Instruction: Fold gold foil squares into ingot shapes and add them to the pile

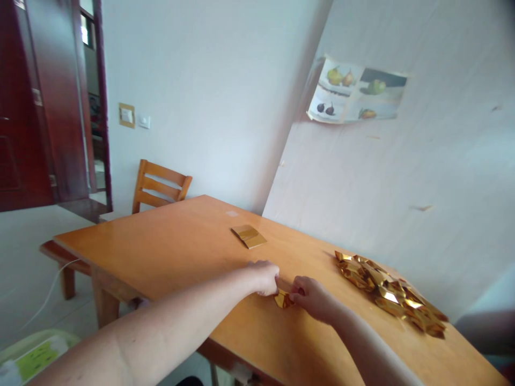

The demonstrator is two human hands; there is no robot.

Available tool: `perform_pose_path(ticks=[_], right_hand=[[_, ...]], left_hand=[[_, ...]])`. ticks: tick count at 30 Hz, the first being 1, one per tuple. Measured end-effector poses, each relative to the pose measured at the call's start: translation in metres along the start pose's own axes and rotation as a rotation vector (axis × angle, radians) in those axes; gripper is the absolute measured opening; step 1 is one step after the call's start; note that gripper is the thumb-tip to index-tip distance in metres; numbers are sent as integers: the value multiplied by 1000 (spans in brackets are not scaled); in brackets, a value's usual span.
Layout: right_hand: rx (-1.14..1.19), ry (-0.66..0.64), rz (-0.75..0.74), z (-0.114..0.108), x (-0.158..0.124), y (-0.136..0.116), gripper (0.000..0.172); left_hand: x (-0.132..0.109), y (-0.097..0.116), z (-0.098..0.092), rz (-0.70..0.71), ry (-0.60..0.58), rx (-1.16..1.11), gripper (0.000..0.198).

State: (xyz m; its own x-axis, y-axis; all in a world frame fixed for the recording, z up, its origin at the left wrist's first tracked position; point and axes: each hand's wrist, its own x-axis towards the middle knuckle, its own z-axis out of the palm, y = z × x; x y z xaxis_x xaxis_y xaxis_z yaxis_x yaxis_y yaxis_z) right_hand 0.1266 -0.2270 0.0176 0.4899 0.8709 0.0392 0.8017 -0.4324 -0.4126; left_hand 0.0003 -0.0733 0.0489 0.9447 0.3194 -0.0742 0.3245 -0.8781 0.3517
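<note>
Between my two hands, just over the tabletop, is a small piece of shiny gold paper [282, 299], partly folded. My left hand [265, 277] has its fingers closed on the left edge of it. On the opposite edge my right hand [308, 294] pinches the paper between thumb and fingers. The fingertips hide part of the paper. Farther back lies a flat stack of square gold sheets [249, 236]. To the right is a heap of folded gold paper pieces [390, 292], angular and shiny.
The wooden table [169, 241] slopes away in view. A wooden chair [163, 185] stands at its far left, and a bench [66, 260] sits below its left edge. Behind rises a pale wall with a fruit picture sheet [358, 91]. A light green tub [38, 351] is at lower left.
</note>
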Motion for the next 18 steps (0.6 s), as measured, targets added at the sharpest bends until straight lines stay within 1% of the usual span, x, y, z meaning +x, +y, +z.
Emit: perform_pose_path(ticks=[2, 5, 9, 12, 18], right_hand=[[1, 13, 17, 4, -6, -3, 7], [-1, 46, 36, 13, -21, -12, 6], [11, 77, 37, 24, -47, -27, 2], [22, 90, 31, 32, -66, -37, 3], [70, 159, -8, 44, -93, -51, 9]], left_hand=[[-11, 4, 0, -11, 6, 9, 21], [-35, 8, 2, -17, 36, 12, 21], [-70, 7, 7, -13, 73, 2, 21], [-92, 4, 11, -1, 99, -17, 18], [-124, 3, 16, -21, 141, -98, 13]])
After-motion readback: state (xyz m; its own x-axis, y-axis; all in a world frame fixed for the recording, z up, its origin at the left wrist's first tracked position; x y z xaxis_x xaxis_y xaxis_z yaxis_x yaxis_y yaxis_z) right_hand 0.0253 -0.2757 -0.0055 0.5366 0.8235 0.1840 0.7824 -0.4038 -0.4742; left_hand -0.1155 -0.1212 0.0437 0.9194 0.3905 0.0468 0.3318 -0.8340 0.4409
